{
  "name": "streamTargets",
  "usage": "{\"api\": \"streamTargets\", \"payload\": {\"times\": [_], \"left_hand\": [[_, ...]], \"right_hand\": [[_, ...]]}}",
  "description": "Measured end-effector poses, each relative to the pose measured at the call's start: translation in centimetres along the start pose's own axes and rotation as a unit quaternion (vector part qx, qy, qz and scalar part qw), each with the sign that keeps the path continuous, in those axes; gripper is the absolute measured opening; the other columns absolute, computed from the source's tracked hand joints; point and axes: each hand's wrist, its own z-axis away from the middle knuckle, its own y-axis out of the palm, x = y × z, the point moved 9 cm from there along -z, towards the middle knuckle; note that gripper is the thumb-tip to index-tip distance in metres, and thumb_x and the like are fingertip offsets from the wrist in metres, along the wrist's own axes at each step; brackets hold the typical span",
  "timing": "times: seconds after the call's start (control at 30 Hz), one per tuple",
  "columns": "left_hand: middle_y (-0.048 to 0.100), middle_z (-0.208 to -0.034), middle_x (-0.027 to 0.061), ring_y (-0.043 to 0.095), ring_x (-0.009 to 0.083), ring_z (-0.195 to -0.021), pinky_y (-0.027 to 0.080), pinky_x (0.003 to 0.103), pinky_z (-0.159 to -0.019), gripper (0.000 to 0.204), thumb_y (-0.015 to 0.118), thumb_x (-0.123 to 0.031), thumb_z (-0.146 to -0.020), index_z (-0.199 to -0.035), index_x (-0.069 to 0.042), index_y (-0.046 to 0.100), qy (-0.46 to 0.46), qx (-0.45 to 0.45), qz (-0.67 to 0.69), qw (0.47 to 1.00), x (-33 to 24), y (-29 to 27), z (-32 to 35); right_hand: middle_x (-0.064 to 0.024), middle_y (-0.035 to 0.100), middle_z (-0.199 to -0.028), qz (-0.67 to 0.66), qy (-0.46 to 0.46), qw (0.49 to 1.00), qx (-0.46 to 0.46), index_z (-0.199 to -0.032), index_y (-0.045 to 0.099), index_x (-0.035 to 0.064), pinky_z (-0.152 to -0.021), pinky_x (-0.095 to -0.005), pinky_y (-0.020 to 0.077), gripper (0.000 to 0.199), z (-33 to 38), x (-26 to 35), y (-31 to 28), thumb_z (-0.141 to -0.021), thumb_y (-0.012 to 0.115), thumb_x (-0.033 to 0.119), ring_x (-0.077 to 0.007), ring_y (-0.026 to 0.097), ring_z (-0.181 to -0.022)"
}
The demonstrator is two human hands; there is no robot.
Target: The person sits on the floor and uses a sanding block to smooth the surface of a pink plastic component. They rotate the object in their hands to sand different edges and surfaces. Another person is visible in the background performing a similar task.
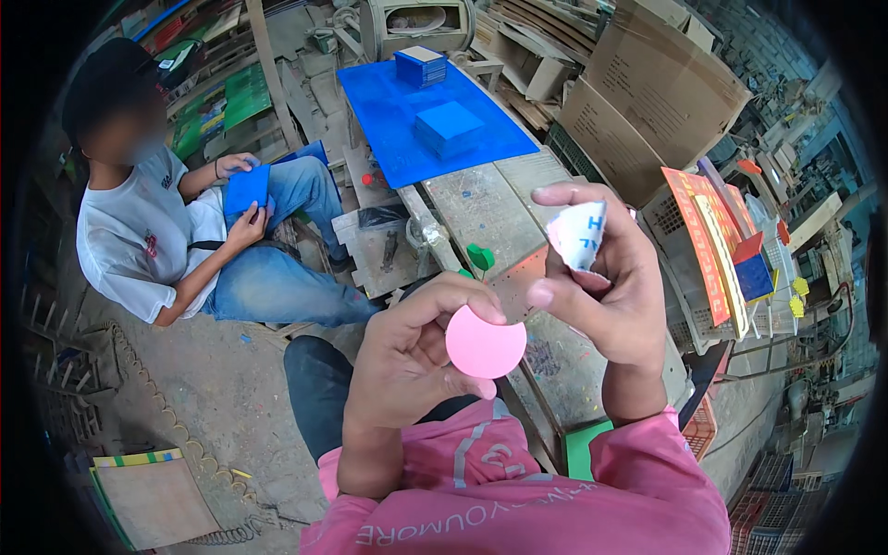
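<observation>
Between the thumb and fingers of my left hand [393, 356] is a flat pink disc [486, 347], its face turned up to me. The disc's upper edge curves inward like a notch, partly behind a fingertip. My right hand [620, 296], raised just right of the disc and apart from it, pinches a torn piece of sandpaper [575, 233]. White backing with blue print shows on it, and a brownish side at its lower edge. Beyond my hands, small green heart-like pieces [479, 257] stand near the edge of the wooden workbench [481, 205].
A blue board [384, 116] bearing blue stacks [449, 128] lies at the bench's far end. On the left a seated person [148, 222] holds a blue panel [247, 190]. Large cardboard boxes [647, 88] and an orange panel [696, 245] stand at right. A green piece [585, 450] lies near my right sleeve.
</observation>
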Motion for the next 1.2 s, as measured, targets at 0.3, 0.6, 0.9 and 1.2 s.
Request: {"api": "streamTargets", "payload": {"times": [0.3, 0.6, 0.9, 1.2], "left_hand": [[0.053, -0.105, 0.0080, 0.054, 0.0134, -0.097, 0.045, 0.026, -0.084, 0.052, 0.082, -0.004, -0.059, -0.104, 0.002, 0.056, 0.051, -0.036, -0.027, 0.998, -0.3, -1.1, -0.2], [0.051, -0.105, 0.0089, 0.053, 0.0137, -0.096, 0.046, 0.026, -0.081, 0.050, 0.081, -0.002, -0.061, -0.104, 0.004, 0.056, 0.065, -0.063, -0.076, 0.993, -1.0, -1.2, 0.0], [0.050, -0.105, 0.0085, 0.053, 0.0133, -0.096, 0.045, 0.026, -0.081, 0.049, 0.080, -0.002, -0.062, -0.104, 0.004, 0.056, 0.065, -0.064, -0.066, 0.994, -1.1, -1.1, 0.1], [0.050, -0.105, 0.0083, 0.053, 0.0134, -0.096, 0.046, 0.026, -0.082, 0.048, 0.080, -0.002, -0.063, -0.104, 0.004, 0.056, 0.062, -0.069, -0.060, 0.994, -1.1, -1.2, 0.4]], "right_hand": [[-0.0027, 0.061, -0.072, 0.028, -0.045, 0.998, -0.046, -0.082, 0.062, 0.0000, -0.057, -0.0192, 0.0390, 0.016, 1.7, 0.8, -0.6, -0.075, 0.073, 0.008, -0.0052, 0.053, -0.064], [-0.0067, 0.063, -0.065, 0.204, -0.089, 0.975, 0.013, -0.072, 0.062, 0.0001, -0.050, -0.0198, 0.0427, 0.016, 1.8, 2.8, 2.4, -0.068, 0.077, 0.005, -0.0097, 0.060, -0.055], [-0.0061, 0.062, -0.061, 0.210, -0.037, 0.977, -0.028, -0.067, 0.061, -0.0010, -0.051, -0.0196, 0.0437, 0.019, 1.4, 1.9, 0.5, -0.068, 0.078, 0.007, -0.0087, 0.060, -0.056], [-0.0067, 0.062, -0.064, 0.230, -0.087, 0.969, 0.019, -0.069, 0.061, -0.0001, -0.052, -0.0217, 0.0450, 0.018, 1.7, 3.5, 2.5, -0.068, 0.077, 0.006, -0.0104, 0.060, -0.058]]}}
